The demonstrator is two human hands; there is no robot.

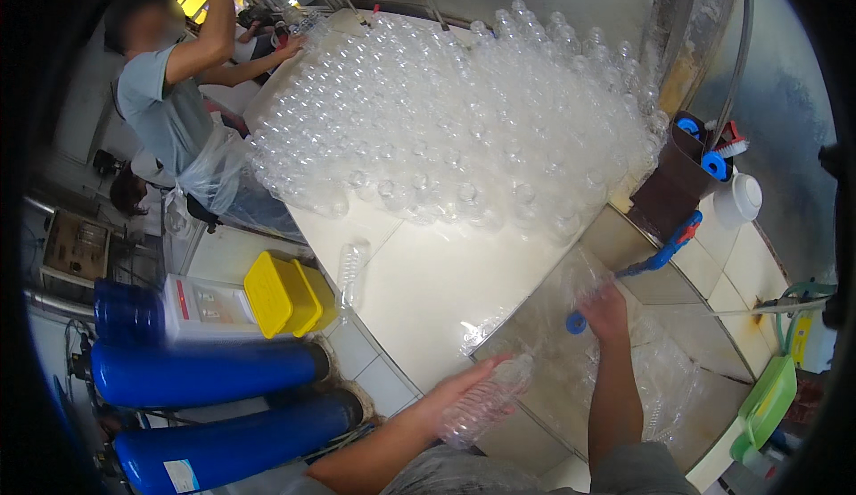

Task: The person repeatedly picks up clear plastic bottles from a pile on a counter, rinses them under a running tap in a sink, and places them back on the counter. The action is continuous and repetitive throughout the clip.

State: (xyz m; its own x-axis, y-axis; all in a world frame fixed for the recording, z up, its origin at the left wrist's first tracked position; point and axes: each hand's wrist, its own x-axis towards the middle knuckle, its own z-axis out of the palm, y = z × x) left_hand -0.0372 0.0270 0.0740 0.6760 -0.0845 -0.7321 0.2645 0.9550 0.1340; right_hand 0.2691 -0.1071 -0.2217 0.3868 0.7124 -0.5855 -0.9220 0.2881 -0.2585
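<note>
A ribbed clear plastic bottle (485, 405) is in my left hand (461, 388), held over the near edge of the tiled basin. My right hand (605, 311) is over the basin, its fingers around another clear plastic bottle (580, 274) that looks blurred. Just left of that hand is a small blue ring-shaped thing (576, 322). More clear bottles (662, 388) lie in the basin to the right of my right forearm. A large mass of upright clear bottles (461, 114) covers the far part of the white table (428, 281). One bottle (351, 271) lies at the table's left edge.
A blue tap pipe with a red handle (662, 254) reaches over the basin. Beyond it are a brown holder with brushes (675, 180) and a white tub (737, 199). Blue tanks (221, 371) and yellow containers (281, 294) are at left. Another person (167, 93) stands at far left.
</note>
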